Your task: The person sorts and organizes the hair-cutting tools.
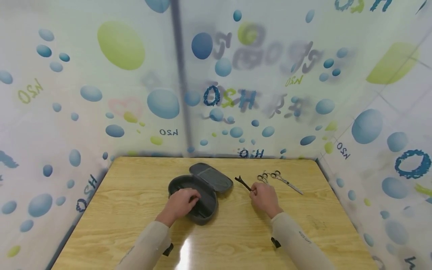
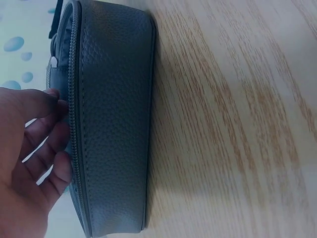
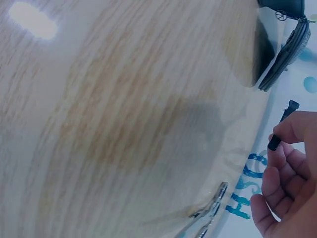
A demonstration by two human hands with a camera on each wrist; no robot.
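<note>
A dark grey zippered case (image 1: 210, 215) lies unzipped on the table, its lid (image 1: 212, 178) folded back toward the far right. My left hand (image 1: 182, 202) reaches over the case's near left side with bent fingers. In the left wrist view, thumb and index fingertips meet just behind the zipper rim (image 2: 75, 114); I cannot tell whether they pinch anything there. My right hand (image 1: 264, 198), right of the case, pinches a slim black hair clip (image 1: 243, 183) between thumb and index finger. The clip's forked end points toward the lid, and the right wrist view shows it held up off the table.
Two pairs of scissors lie beyond my right hand: one pair (image 1: 262, 177) partly hidden by it, another pair (image 1: 287, 182) stretching to the right. The wooden table (image 1: 135, 195) meets a patterned wall (image 1: 216, 127) at its far edge.
</note>
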